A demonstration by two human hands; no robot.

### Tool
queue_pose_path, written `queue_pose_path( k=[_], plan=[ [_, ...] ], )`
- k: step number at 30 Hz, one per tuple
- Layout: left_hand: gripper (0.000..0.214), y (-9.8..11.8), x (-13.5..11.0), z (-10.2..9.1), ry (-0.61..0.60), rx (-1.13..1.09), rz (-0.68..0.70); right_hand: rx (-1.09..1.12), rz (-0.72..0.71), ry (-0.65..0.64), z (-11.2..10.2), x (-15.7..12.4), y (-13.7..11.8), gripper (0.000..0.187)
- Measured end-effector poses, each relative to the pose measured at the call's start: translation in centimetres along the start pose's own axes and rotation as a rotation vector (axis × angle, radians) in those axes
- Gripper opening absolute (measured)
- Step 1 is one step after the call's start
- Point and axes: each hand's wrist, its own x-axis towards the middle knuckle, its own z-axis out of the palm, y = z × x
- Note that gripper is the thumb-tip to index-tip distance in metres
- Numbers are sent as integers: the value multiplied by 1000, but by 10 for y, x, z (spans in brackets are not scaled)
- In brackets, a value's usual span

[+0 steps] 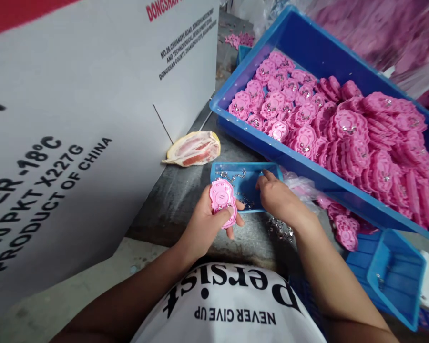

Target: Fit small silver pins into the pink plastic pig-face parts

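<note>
A pink plastic part (221,194) with a scalloped edge is gripped in my left hand (205,221), its thumb pressed across the lower face. Just behind it lies a small blue tray (248,183) with tiny shiny metal pieces (245,200) scattered over its floor. My right hand (277,193) reaches over the tray's right end, fingers bent down inside it. Its fingertips are close together, and whatever they pinch is too small to make out. More metal pieces (281,229) lie in a heap on the table beneath my right wrist.
A large blue bin (232,121) holds many similar pink parts (303,114), several with metal pieces on them. A white carton (93,95) walls off the left. A pomelo-like fruit piece (195,148) lies beside it. Another blue tray (396,271) sits at the lower right.
</note>
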Motion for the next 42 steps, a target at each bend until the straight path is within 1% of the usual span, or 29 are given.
queue_pose_path(
  k=[3,5,7,9,11,12,14,16,18,23,27,31,36,40,42],
  plan=[
    [37,1,0,0,3,9,-29,8,28,-44,-2,6,-4,40],
    [38,2,1,1,-1,15,-43,14,16,-36,0,7,-4,39],
    [39,3,1,1,-8,19,-51,51,-31,-11,4,6,0,37],
    [39,3,2,2,-15,23,-58,136,-115,17,8,1,5,37],
    [39,5,2,2,-23,25,-64,223,-170,73,12,-5,11,38],
    [38,6,2,2,-30,26,-68,255,-171,118,13,-7,14,38],
    [38,8,1,1,-44,28,-76,287,-123,212,13,-11,18,35],
    [37,11,0,0,-50,27,-79,284,-54,260,11,-12,19,31],
    [37,13,-1,0,-50,25,-71,245,-5,252,8,-9,16,29],
    [38,18,0,-1,-43,18,-48,90,35,140,2,12,2,26],
    [38,21,2,-2,-44,15,-28,-34,-42,101,3,25,-6,27],
    [36,23,6,-5,-61,18,-2,-126,-99,65,5,30,-9,31],
    [39,30,12,-7,-49,12,50,-118,-88,50,6,32,-8,31],
    [38,36,15,-8,-20,12,74,6,-31,85,6,31,-3,33],
    [39,38,16,-10,-10,11,87,67,-37,114,4,28,-1,35]
  ],
)
